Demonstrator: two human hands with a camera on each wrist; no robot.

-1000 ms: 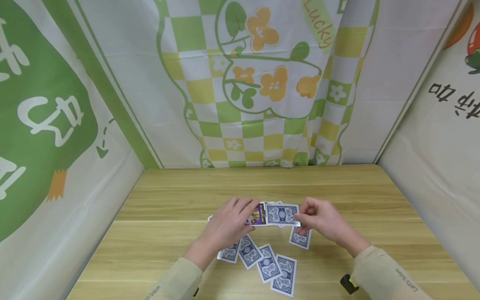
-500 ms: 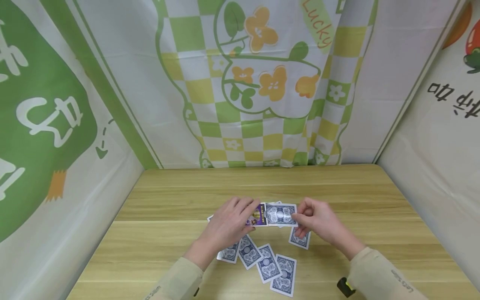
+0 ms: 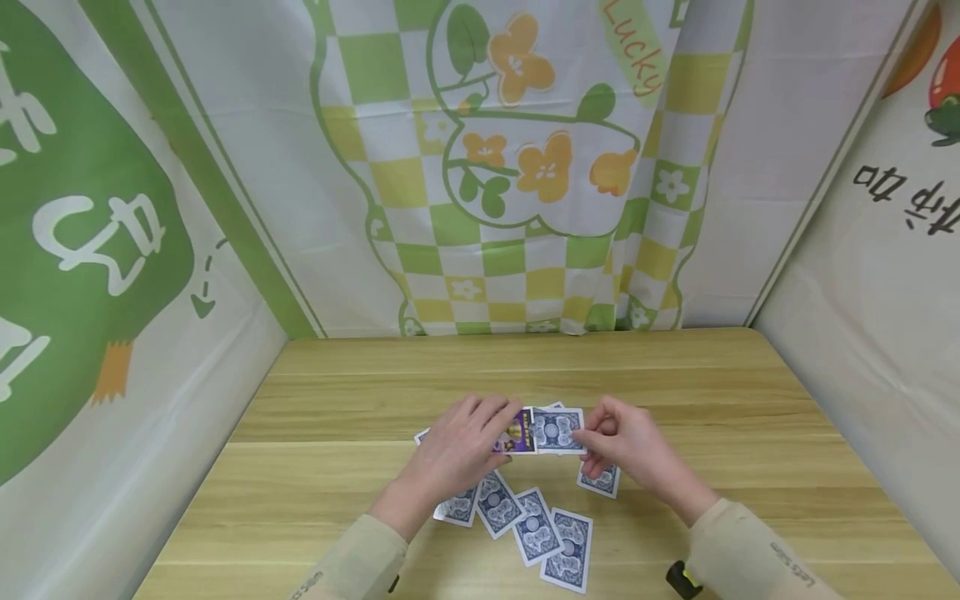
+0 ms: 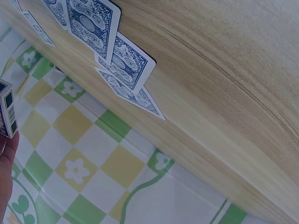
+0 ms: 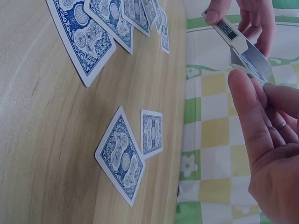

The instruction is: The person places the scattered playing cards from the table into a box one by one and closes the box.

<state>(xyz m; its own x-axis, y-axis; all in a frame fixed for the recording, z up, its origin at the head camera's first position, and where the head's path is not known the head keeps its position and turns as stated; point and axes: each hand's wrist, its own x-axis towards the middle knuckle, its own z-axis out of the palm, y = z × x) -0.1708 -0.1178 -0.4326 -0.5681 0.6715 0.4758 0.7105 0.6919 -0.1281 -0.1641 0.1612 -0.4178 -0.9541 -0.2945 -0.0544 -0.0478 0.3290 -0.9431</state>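
Observation:
My left hand (image 3: 459,442) grips a purple card box (image 3: 516,431), holding it above the table with its mouth facing right. A blue-backed playing card (image 3: 557,431) lies partly inside that mouth, its outer end pinched between thumb and fingers of my right hand (image 3: 630,437). Whether more cards lie beneath it I cannot tell. The right wrist view shows the white edge of the box (image 5: 227,31) and its spread flaps, right by the right fingertips. At the left edge of the left wrist view, the box (image 4: 8,107) sits in the fingers, mostly cut off.
Several blue-backed cards lie face down on the wooden table (image 3: 337,392), some overlapping in a fan (image 3: 536,527) nearer the body. One card (image 3: 600,481) lies below the right hand, another (image 3: 557,406) partly behind the box. A patterned curtain (image 3: 525,275) hangs at the far edge.
My right hand has moved left with the pinched card, so less of the card shows outside the box. The left hand and box have stayed nearly still.

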